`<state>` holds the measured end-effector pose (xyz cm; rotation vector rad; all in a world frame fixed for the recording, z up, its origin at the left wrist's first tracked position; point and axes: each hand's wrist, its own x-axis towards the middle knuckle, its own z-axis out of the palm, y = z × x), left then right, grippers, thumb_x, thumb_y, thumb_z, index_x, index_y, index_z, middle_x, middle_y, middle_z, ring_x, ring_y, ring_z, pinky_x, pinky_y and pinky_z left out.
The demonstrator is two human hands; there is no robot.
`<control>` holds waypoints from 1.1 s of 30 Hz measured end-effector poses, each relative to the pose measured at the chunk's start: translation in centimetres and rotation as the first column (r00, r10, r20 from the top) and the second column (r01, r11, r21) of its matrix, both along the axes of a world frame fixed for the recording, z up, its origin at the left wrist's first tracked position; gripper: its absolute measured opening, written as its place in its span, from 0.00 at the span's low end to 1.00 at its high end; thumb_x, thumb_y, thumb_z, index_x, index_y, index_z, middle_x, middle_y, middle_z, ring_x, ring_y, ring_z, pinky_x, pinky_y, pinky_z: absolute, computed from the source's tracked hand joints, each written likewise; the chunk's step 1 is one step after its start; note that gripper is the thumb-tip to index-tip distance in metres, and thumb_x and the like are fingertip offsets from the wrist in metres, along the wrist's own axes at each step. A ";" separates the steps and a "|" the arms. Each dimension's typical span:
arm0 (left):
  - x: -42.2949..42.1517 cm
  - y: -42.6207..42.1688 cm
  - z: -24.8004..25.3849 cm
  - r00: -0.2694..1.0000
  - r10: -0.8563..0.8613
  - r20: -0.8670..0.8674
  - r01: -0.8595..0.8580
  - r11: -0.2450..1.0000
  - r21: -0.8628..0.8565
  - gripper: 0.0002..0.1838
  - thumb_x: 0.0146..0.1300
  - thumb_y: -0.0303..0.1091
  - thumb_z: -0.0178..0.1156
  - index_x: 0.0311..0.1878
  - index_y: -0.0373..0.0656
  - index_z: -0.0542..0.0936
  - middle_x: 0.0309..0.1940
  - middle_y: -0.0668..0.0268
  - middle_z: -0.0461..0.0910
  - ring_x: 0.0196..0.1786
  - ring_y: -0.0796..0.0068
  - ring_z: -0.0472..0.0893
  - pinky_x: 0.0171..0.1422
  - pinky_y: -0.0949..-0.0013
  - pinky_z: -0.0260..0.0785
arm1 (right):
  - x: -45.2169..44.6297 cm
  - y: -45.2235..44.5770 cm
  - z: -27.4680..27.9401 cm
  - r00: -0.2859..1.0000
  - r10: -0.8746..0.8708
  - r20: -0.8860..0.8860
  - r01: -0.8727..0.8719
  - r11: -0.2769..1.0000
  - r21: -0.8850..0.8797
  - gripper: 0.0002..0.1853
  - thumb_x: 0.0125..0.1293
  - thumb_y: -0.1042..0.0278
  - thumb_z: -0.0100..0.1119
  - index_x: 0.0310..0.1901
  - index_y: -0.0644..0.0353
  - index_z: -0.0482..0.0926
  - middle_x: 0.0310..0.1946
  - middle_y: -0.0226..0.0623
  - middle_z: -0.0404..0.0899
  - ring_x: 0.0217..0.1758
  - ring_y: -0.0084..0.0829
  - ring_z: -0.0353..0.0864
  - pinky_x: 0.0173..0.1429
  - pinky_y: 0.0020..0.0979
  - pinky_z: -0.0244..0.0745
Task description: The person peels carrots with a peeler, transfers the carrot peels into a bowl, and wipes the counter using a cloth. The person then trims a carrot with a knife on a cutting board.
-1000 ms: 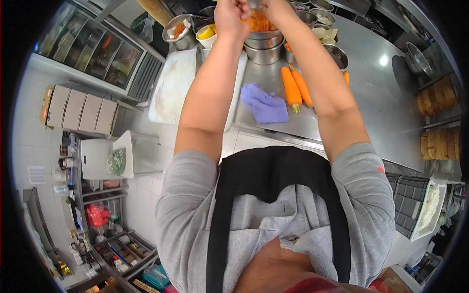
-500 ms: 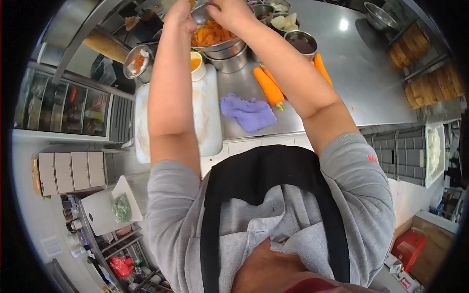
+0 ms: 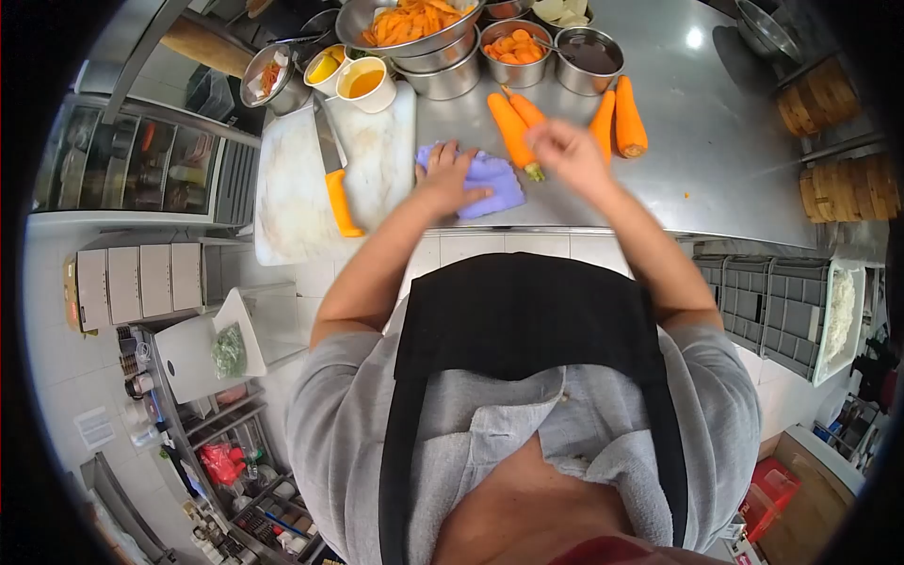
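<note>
My left hand (image 3: 443, 185) lies on a crumpled purple cloth (image 3: 494, 185) near the table's front edge, palm down with its fingers spread. My right hand (image 3: 568, 153) hangs over the carrots to the right of the cloth, blurred by motion. Its fingers look curled, but whether they hold anything is unclear. Just left of it lie a carrot (image 3: 511, 132) with a green stem end and a second one partly behind the hand. Two more, including a thick carrot (image 3: 631, 118), lie to its right.
A yellow-handled knife (image 3: 339, 193) rests on the white cutting board (image 3: 282, 193) at left. Behind stand a cup of orange liquid (image 3: 365, 87), a steel bowl of orange strips (image 3: 414, 26), a tin of carrot slices (image 3: 515, 47) and a tin of dark liquid (image 3: 589, 61).
Both hands have come back from the steel bowl toward my body. The left now rests on the cloth, the right is over the carrots. The knife and the tin of carrot slices are now visible.
</note>
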<state>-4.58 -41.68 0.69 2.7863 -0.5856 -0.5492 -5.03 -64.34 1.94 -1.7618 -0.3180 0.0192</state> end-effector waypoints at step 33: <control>-5.3 -0.2 -5.3 0.702 0.322 0.635 -0.002 0.893 -0.450 0.24 0.61 0.25 0.56 0.61 0.37 0.68 0.57 0.50 0.70 0.61 0.49 0.67 0.68 0.53 0.57 | -7.5 -40.5 -4.3 0.343 -0.907 0.245 0.558 -0.013 -0.830 0.30 0.64 0.51 0.50 0.68 0.47 0.64 0.73 0.39 0.53 0.77 0.43 0.50 0.72 0.62 0.45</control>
